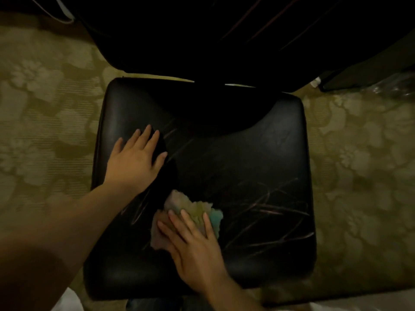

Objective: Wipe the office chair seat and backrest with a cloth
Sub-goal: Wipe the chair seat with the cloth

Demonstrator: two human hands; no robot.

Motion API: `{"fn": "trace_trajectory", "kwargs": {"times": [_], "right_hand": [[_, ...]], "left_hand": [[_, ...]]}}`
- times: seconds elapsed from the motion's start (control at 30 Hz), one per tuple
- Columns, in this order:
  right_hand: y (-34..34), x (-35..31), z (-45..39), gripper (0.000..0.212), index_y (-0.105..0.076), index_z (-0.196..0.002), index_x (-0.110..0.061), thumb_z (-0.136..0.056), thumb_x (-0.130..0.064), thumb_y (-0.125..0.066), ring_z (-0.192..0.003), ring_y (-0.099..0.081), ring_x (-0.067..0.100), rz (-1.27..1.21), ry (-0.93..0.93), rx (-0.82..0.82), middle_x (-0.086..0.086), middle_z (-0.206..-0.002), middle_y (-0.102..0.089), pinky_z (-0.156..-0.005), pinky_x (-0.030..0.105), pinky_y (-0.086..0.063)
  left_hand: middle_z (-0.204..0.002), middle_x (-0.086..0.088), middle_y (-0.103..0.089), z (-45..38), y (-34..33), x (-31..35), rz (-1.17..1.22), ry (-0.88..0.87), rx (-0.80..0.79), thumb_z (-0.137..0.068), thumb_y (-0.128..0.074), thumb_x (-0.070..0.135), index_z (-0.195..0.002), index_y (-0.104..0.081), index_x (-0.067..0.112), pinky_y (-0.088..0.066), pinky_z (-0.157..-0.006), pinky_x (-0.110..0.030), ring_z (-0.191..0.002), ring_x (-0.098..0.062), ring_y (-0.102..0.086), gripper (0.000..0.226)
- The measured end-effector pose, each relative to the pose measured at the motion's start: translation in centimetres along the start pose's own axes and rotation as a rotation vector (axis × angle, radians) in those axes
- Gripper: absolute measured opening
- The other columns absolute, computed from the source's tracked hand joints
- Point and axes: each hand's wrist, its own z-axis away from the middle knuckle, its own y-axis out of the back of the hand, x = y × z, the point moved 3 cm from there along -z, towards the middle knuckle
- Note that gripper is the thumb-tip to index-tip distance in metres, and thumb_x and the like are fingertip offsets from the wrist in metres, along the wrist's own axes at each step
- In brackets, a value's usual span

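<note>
The black leather chair seat [258, 158] fills the middle of the view, scratched in places. Its dark backrest [202, 37] rises at the top. My left hand [134, 160] lies flat on the seat's left side, fingers spread, holding nothing. My right hand [195, 248] presses a crumpled pastel cloth [197, 209], pink, yellow and blue, onto the front middle of the seat. The fingers lie flat over the cloth; its far edge sticks out beyond them.
A green carpet [45, 104] with a pale flower pattern surrounds the chair. A dark piece of furniture [368, 70] stands at the upper right. A white cable [65, 16] runs at the top left. Something white [67, 299] shows at the bottom left edge.
</note>
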Motion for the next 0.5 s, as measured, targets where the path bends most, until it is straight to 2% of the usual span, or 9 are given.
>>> {"fn": "trace_trajectory", "kwargs": {"times": [0.07, 0.17, 0.2, 0.23, 0.3, 0.4, 0.5], "right_hand": [[3.0, 3.6, -6.0, 0.052, -0.036, -0.143, -0.027, -0.092, -0.031, -0.029, -0.138, -0.029, 0.023, 0.075, -0.06, 0.126, 0.001, -0.151, -0.034, -0.109, 0.058, -0.022], [7.4, 9.7, -14.8, 0.05, -0.013, -0.15, -0.029, -0.101, -0.035, -0.017, -0.144, -0.005, 0.019, 0.077, -0.41, 0.199, -0.001, -0.158, -0.011, -0.113, 0.049, 0.002], [7.1, 10.1, -15.3, 0.05, -0.013, -0.15, -0.029, -0.1, -0.037, -0.013, -0.145, -0.003, 0.019, 0.081, -0.442, 0.235, -0.001, -0.158, -0.01, -0.113, 0.048, 0.003], [6.2, 9.3, -14.3, 0.052, -0.017, -0.149, -0.026, -0.098, -0.036, -0.011, -0.144, -0.006, 0.021, 0.111, -0.419, 0.272, 0.001, -0.157, -0.014, -0.114, 0.049, -0.001], [3.0, 5.5, -8.1, 0.054, -0.026, -0.148, -0.021, -0.096, -0.032, -0.018, -0.143, -0.015, 0.024, 0.119, -0.275, 0.205, 0.004, -0.156, -0.02, -0.114, 0.049, -0.011], [0.5, 2.5, -0.1, 0.051, -0.03, -0.146, -0.027, -0.097, -0.036, -0.025, -0.142, -0.021, 0.02, 0.09, -0.177, 0.126, -0.002, -0.155, -0.02, -0.109, 0.045, -0.018], [3.8, 5.9, -7.8, 0.05, -0.022, -0.146, -0.03, -0.099, -0.042, -0.011, -0.141, -0.023, 0.02, 0.073, -0.197, 0.194, -0.004, -0.153, -0.023, -0.113, 0.047, -0.017]], "left_hand": [[-0.153, -0.006, -0.021, -0.1, 0.0, -0.1, -0.002, -0.006, 0.017, -0.093, -0.029, 0.041, -0.143, -0.023, 0.017, -0.02, -0.112, -0.048, -0.141, -0.025, -0.019, 0.056], [-0.154, -0.004, -0.019, -0.1, -0.4, -0.1, -0.025, -0.008, 0.005, -0.094, -0.029, 0.038, -0.144, -0.022, 0.018, -0.021, -0.112, -0.047, -0.141, -0.025, -0.018, 0.053], [-0.154, -0.004, -0.019, -0.1, -0.5, -0.2, -0.035, -0.006, 0.003, -0.095, -0.029, 0.037, -0.144, -0.022, 0.018, -0.022, -0.112, -0.047, -0.141, -0.024, -0.018, 0.053], [-0.154, -0.004, -0.02, -0.2, -0.4, -0.2, -0.035, 0.0, 0.01, -0.094, -0.029, 0.036, -0.143, -0.024, 0.018, -0.023, -0.112, -0.047, -0.14, -0.025, -0.019, 0.052], [-0.153, -0.004, -0.023, -0.2, -0.3, 0.0, -0.013, 0.016, 0.013, -0.094, -0.03, 0.035, -0.142, -0.026, 0.018, -0.025, -0.111, -0.047, -0.14, -0.025, -0.021, 0.051], [-0.154, -0.003, -0.021, -0.4, -0.2, 0.3, -0.002, 0.038, -0.026, -0.095, -0.027, 0.036, -0.143, -0.025, 0.019, -0.025, -0.11, -0.044, -0.141, -0.023, -0.019, 0.051], [-0.148, -0.006, -0.035, -0.3, 0.0, 0.1, 0.016, 0.025, 0.035, -0.093, -0.024, 0.038, -0.138, -0.037, 0.016, -0.036, -0.104, -0.048, -0.136, -0.027, -0.032, 0.052]]}}
